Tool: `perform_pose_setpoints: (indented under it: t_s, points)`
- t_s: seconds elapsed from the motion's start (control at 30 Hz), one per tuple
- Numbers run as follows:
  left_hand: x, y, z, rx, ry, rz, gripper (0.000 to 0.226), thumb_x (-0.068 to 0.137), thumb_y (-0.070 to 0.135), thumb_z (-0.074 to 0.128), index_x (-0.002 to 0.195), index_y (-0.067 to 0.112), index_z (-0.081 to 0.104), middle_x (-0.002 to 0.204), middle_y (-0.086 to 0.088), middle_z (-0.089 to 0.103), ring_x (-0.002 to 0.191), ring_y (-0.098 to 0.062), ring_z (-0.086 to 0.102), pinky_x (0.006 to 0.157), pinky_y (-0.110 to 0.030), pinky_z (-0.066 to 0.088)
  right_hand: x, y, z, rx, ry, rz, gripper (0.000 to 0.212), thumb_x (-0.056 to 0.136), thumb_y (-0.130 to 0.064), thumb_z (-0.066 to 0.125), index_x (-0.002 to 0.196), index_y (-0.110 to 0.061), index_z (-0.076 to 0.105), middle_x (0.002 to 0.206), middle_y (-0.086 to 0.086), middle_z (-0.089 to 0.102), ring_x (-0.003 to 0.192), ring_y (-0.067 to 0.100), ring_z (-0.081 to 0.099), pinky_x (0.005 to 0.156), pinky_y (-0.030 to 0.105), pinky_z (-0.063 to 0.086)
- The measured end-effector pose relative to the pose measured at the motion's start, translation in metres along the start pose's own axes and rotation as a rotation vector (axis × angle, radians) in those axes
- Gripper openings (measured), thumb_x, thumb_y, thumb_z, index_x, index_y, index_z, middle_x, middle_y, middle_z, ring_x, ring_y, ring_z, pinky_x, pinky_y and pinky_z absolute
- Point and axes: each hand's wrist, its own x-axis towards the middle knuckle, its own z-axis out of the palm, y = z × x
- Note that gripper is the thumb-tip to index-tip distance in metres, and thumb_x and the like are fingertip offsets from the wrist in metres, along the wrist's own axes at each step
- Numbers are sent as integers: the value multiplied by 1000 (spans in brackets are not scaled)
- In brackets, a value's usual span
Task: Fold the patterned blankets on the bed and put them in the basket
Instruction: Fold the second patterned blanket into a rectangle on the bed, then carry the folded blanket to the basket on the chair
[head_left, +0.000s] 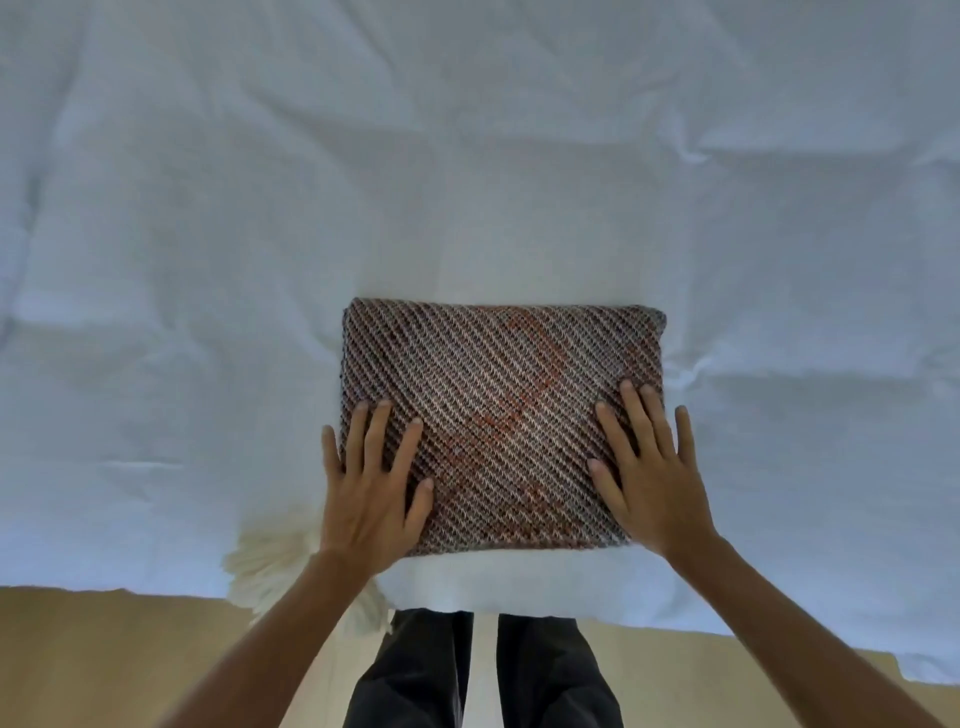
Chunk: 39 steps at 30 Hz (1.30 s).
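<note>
Folded patterned blanket (498, 421) lying flat near bed (467, 156) edge, long axis left to right. Left hand (371, 486) and right hand (652, 475) pressing flat, fingers straight, on its near corners, equally close, gripping nothing.

A bedroom in a home: a bed (467, 156) spread with rumpled white bedding fills most of the view, a folded woven blanket (498, 415) with a cream tassel fringe (270, 566) lies at its near edge, and pale wooden flooring (104, 665) shows below
</note>
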Motion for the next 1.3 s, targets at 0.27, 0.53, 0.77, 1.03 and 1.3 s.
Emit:
perform_pose_setpoints:
  t_s: [0.27,0.53,0.77,1.03,1.3]
  points:
    - [134,53,-28,74,-55,37,67,95,52,4,153,18,5,160,-12,0,147,-30,-5,116,-55,-3,120,-38,-26,14,37,-49,64,98,-50,19,149,-13,20,157,12,16,146,29,10,116,54,7]
    - [132,19,-26,46,-74,-69,65,95,58,4,152,25,-3,158,-13,-10,145,-31,-13,117,-47,-8,126,-17,-24,31,-29,73,71,95,-58,11,151,-16,7,159,11,2,146,29,-2,117,50,-1]
    - [53,1,-46,-642,-74,-659,80,87,44,55,149,23,10,140,-17,35,127,-34,36,105,-54,35,29,2,-39,725,-125,642,82,89,-49,53,151,-17,10,150,15,28,137,34,30,108,51,33]
    - [55,-24,-66,-1095,-424,-944,59,77,23,74,129,6,51,121,-8,61,103,-27,58,91,-37,45,43,14,-54,1286,-334,885,46,78,-17,73,118,-5,55,107,12,66,90,28,65,85,44,53]
    - [26,-4,-110,-1195,-365,-834,54,81,5,63,132,13,49,122,-8,58,105,-26,55,97,-39,42,24,12,-97,1295,-330,771,37,77,-2,70,107,-6,48,107,12,60,82,19,60,69,31,48]
